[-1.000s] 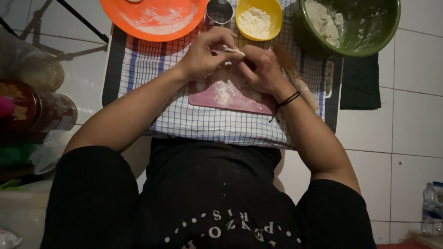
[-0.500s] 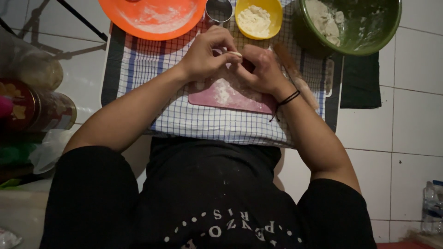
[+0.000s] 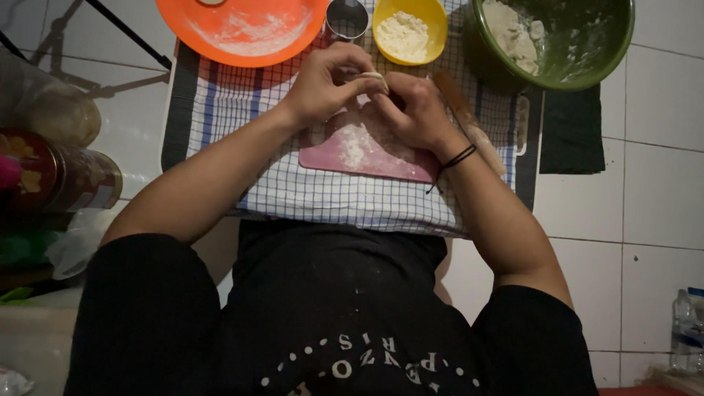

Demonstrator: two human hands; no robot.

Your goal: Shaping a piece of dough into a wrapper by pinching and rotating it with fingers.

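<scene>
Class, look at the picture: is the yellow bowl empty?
No, the yellow bowl holds a heap of white flour-like powder, just beyond the hands pinching a piece of dough.

Board (image 3: 367,150) lies on cloth (image 3: 330,191); plate (image 3: 242,29), cup (image 3: 347,18), apparently two bowls (image 3: 409,29) behind it.

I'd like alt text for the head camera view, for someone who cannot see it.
Seen from above, a person's left hand and right hand pinch a small piece of dough above a floured pink board on a checked cloth. Beyond sit an orange plate, a yellow flour bowl and a green bowl.
</scene>
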